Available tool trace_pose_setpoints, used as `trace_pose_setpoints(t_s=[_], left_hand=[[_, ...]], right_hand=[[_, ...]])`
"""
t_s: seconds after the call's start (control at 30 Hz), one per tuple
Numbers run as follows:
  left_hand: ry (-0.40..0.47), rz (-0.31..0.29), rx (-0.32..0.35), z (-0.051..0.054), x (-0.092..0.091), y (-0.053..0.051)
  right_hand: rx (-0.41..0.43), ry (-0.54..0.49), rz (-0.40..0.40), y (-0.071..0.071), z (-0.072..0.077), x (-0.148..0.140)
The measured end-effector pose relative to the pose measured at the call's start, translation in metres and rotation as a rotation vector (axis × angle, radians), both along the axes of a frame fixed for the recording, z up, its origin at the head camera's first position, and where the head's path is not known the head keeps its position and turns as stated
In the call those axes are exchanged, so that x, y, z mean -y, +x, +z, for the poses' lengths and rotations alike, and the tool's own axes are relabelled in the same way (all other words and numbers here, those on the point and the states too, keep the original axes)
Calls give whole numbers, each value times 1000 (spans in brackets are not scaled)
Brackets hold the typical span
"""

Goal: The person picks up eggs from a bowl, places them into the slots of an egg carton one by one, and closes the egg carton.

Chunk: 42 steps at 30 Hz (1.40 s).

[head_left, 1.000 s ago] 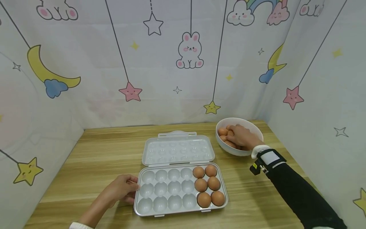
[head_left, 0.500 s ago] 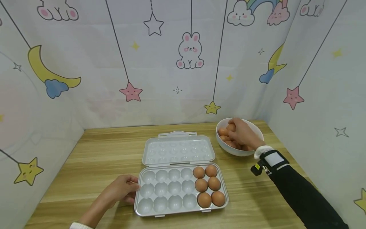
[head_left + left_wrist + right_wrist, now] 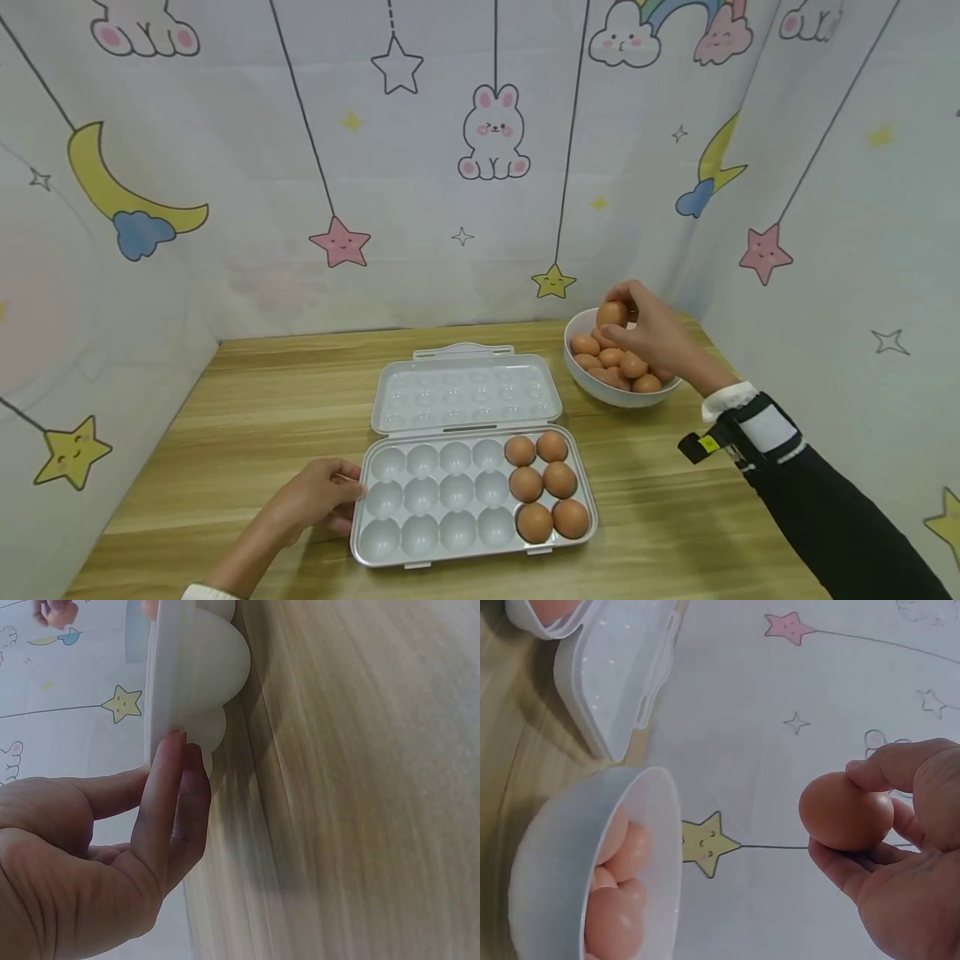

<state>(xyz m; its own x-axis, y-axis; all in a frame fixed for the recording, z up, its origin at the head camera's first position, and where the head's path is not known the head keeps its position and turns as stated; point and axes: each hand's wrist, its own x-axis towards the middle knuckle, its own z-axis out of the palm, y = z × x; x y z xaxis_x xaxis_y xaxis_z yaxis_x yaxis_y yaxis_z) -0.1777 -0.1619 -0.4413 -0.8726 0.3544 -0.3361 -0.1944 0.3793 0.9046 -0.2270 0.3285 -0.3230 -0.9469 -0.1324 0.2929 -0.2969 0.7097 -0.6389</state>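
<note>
The right hand point(image 3: 656, 332) pinches a brown egg point(image 3: 612, 314) above the white bowl point(image 3: 622, 400), which holds several more eggs point(image 3: 633, 365). In the right wrist view, thumb and fingers of the right hand point(image 3: 907, 825) hold the egg point(image 3: 846, 811) clear of the bowl point(image 3: 555, 862). The white egg tray point(image 3: 438, 560) lies with its lid folded back; several eggs point(image 3: 535, 523) fill its two rightmost columns. At the tray's left end, the left hand point(image 3: 315, 500) grips the edge; in the left wrist view, the left hand point(image 3: 127, 847) pinches the rim point(image 3: 166, 682).
The open lid point(image 3: 467, 392) lies flat behind the tray on the wooden table point(image 3: 285, 400). A white cloth point(image 3: 420, 167) printed with stars, moons and rabbits stands around the back and sides. The bowl is at the back right, near the table's edge.
The right hand has risen out of the bowl with an egg between its fingers, uncovering the other eggs. The left hand and the tray have stayed in place.
</note>
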Motion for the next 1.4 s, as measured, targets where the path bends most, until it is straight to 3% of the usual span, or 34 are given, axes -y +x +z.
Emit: trace_pose_setpoints(t_s=[0.23,0.53,0.8,0.93,1.1,1.4], left_hand=[[3,-4,-6,-1,1,-1],[11,-8,-4,-1,1,0],[22,-16,-3,-2,2,-1],[24,-13,-1,-2,2,-1],[20,-7,-3,-2,2,-1],[26,-8,0,-4,2,-1]], right_hand=[[-87,36,33,27,28,13],[-269,9,188,57,50,36],[-316,79,250,77,64,57],[-267,99,283,83,67,69],[-268,120,341,83,64,86],[-271,160,388,77,45,110]])
